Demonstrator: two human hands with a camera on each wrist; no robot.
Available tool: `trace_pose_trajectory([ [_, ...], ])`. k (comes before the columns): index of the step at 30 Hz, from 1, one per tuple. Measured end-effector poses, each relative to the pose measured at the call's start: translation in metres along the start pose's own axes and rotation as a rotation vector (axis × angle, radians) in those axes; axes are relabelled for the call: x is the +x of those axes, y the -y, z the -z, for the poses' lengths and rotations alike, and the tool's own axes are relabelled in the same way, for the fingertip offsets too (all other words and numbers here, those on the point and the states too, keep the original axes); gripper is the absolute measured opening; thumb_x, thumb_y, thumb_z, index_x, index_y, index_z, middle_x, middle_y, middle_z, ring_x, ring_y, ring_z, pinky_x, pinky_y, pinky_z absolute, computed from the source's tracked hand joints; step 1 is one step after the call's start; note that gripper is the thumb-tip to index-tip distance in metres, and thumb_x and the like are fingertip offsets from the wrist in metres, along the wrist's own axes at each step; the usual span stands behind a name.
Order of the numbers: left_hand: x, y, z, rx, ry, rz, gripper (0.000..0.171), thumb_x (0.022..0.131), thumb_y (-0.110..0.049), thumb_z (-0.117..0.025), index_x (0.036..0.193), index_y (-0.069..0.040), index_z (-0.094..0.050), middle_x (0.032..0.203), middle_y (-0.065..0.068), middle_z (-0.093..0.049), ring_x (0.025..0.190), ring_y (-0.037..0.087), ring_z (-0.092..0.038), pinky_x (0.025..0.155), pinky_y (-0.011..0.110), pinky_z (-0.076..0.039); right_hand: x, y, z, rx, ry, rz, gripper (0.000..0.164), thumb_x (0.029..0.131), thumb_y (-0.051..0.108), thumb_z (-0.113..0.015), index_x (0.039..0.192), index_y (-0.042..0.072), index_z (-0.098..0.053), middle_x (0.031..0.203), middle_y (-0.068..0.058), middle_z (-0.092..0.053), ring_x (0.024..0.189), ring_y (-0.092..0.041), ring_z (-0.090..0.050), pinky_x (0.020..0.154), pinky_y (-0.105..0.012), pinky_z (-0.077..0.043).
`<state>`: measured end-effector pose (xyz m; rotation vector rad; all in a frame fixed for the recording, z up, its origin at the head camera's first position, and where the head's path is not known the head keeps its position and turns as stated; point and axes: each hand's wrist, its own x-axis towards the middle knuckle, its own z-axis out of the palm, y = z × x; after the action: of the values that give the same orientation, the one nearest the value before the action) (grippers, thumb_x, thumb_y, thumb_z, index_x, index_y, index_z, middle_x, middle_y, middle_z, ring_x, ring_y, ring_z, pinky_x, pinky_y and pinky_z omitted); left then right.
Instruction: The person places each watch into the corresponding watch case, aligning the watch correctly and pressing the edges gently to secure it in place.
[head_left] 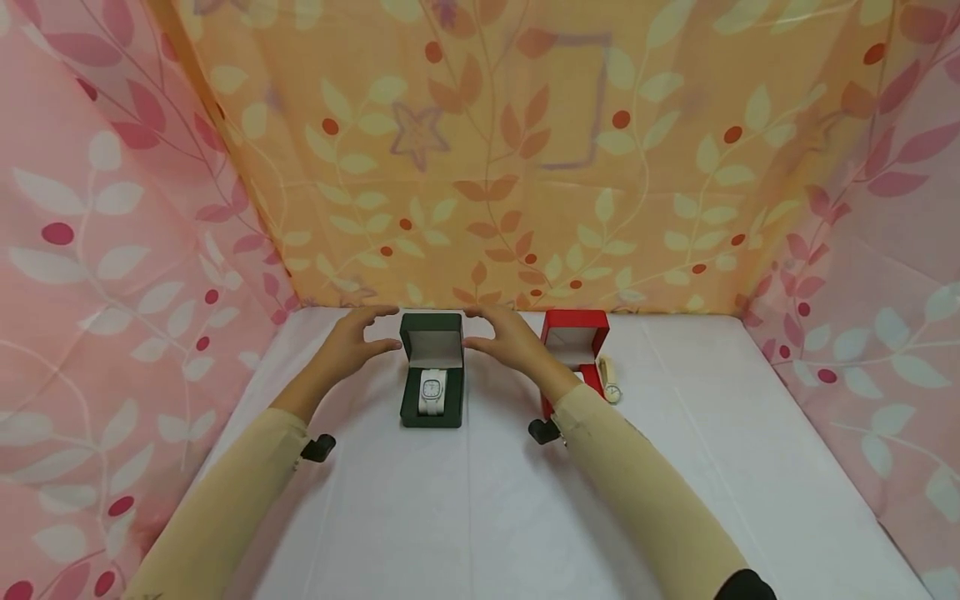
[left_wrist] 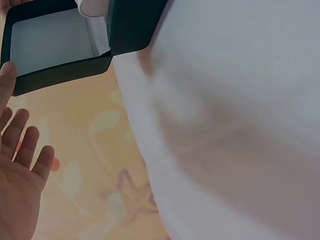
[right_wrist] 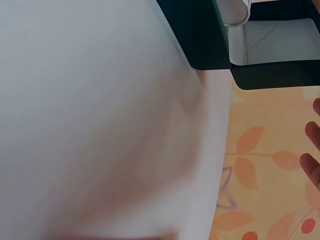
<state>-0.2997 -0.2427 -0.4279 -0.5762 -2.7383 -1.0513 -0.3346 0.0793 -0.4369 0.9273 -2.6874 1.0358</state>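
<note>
The green box [head_left: 454, 398] stands open on the white cloth [head_left: 405, 508], between the two hands, its base [head_left: 431, 422] flat and its lid [head_left: 432, 323] raised upright at the rear hinge. The white watch [head_left: 432, 390] sits inside the base with its dial facing the wearer of the head camera; the strap is closed into a loop, presumably so that it keeps its shape and holds the dial up for viewing. The left hand [head_left: 348, 343] and the right hand [head_left: 510, 337] are arranged symmetrically, one at each side of the lid. On each hand, thumb and fingers are spread apart and clamped on nothing. The left thumb [left_wrist: 7, 77] overlaps the lid's edge in the left wrist view; whether either thumb actually touches the lid cannot be told. This bracketing position likely serves to steady or align the lid from both sides without covering the dial. To the right, the red box [head_left: 576, 319] also stands open, partly hidden by the right forearm [head_left: 558, 375]. A cream-strapped watch [head_left: 608, 379] lies outside it, just beside its right side.
</note>
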Motion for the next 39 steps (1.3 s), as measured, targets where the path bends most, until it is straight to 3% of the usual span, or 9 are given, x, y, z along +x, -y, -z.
trace_pose_trajectory([
  [10,0.011,0.000,0.000,0.019,0.007,0.018,0.052,0.089,-0.028,-0.081,0.138,-0.016,-0.065,0.141,0.005,-0.064,0.138,0.030,-0.052,0.115,0.059,-0.037,0.010,0.004,0.001,-0.001,0.016,0.055,0.056,0.088,0.025,-0.083,0.139,0.013,-0.063,0.132,-0.001,-0.069,0.128,-0.021,-0.059,0.113,-0.046,-0.043],
  [20,0.017,-0.003,0.002,0.056,0.026,-0.059,0.050,0.088,-0.027,-0.083,0.134,-0.012,-0.069,0.132,0.009,-0.069,0.129,0.032,-0.058,0.112,0.057,-0.041,0.016,0.005,0.001,-0.144,0.035,0.080,0.047,0.091,0.034,-0.079,0.133,0.020,-0.066,0.128,0.004,-0.071,0.122,-0.017,-0.061,0.111,-0.043,-0.044],
  [24,0.017,-0.005,0.001,0.052,0.031,-0.037,0.051,0.088,-0.028,-0.082,0.135,-0.012,-0.068,0.133,0.008,-0.068,0.129,0.031,-0.058,0.112,0.057,-0.041,0.017,0.005,0.002,-0.168,0.034,0.082,0.047,0.090,0.036,-0.079,0.133,0.021,-0.067,0.128,0.005,-0.071,0.120,-0.017,-0.058,0.111,-0.047,-0.041],
  [32,0.011,-0.006,-0.004,0.028,0.023,0.043,0.048,0.090,-0.030,-0.080,0.134,-0.015,-0.068,0.133,0.007,-0.069,0.128,0.036,-0.057,0.108,0.059,-0.044,0.014,0.006,0.001,-0.086,0.023,0.102,0.046,0.088,0.029,-0.083,0.130,0.018,-0.068,0.124,0.002,-0.073,0.120,-0.017,-0.061,0.109,-0.043,-0.046],
  [39,0.005,-0.010,-0.006,0.008,-0.010,0.032,0.045,0.090,-0.028,-0.081,0.131,-0.015,-0.068,0.132,0.008,-0.068,0.123,0.039,-0.059,0.104,0.059,-0.047,0.009,0.006,0.001,-0.081,0.009,0.116,0.049,0.087,0.030,-0.083,0.132,0.018,-0.068,0.124,0.003,-0.073,0.124,-0.017,-0.060,0.113,-0.045,-0.042],
])
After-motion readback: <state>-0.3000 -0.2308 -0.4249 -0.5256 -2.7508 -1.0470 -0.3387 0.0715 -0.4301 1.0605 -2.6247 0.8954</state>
